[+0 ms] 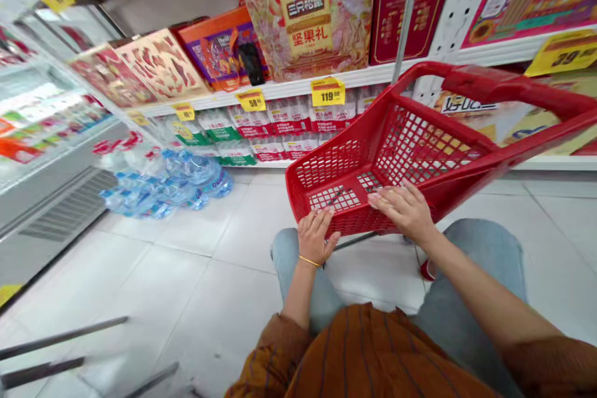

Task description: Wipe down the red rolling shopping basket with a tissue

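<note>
A red plastic shopping basket is tipped on its side in front of my knees, its open mouth facing me and its handle swung up to the right. My left hand, with a thin gold bangle on the wrist, grips the basket's near lower rim. My right hand lies flat, fingers spread, on the mesh inside the basket near the rim. The basket looks empty. My legs in light blue jeans are below it.
Store shelves ahead hold large gift boxes on top and packs of bottled water below, with yellow price tags. Wrapped water bottles lie on the tiled floor at left beside a chiller cabinet. Metal bars cross the lower left.
</note>
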Available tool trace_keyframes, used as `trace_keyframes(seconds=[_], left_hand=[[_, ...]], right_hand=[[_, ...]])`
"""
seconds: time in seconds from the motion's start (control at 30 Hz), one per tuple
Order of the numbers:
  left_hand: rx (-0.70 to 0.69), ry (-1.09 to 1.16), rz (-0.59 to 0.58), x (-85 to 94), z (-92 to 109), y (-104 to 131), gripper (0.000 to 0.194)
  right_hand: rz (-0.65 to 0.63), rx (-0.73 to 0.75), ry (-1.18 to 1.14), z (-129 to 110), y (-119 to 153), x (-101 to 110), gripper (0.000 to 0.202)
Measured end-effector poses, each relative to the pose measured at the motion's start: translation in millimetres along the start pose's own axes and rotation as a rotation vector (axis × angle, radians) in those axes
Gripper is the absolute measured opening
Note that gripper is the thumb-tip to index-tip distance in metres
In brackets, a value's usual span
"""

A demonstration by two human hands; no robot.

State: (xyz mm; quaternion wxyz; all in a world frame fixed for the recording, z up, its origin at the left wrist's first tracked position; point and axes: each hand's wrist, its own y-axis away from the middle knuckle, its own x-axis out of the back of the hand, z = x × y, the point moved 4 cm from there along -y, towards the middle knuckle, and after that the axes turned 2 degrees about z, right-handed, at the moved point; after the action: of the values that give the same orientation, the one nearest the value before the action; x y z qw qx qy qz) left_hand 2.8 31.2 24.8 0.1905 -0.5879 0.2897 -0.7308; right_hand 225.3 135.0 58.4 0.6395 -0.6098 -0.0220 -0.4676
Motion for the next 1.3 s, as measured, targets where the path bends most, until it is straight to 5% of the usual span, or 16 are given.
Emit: trace_keyframes(seconds=[0.43,0.6,0.87,1.13,1.3], left_hand=[[0.046,0.019,-0.024,15.7,-15,3,0.054],[0.055,0.006,0.071,27.1,0,-10,0.051],[0.045,-0.058,0.037,-1.6,31,-21,0.072],[-0.067,-0.088,0.070,-7.8,12,-14,0.065],[-0.041,-0.069,0.068,-4.9,8,-18,0.059]], right_hand=[[0.050,-0.099,-0.094,-23,-19,0,0.031],[0.024,-0.141,-0.126,-34,-25,1,0.032],[-0.021,-0.120,-0.134,-67,-33,-11,0.036],[0.037,0.053,-0.030,-53,-22,-25,0.044],[0.035,0.038,-0.013,-38,-24,-22,0.044]])
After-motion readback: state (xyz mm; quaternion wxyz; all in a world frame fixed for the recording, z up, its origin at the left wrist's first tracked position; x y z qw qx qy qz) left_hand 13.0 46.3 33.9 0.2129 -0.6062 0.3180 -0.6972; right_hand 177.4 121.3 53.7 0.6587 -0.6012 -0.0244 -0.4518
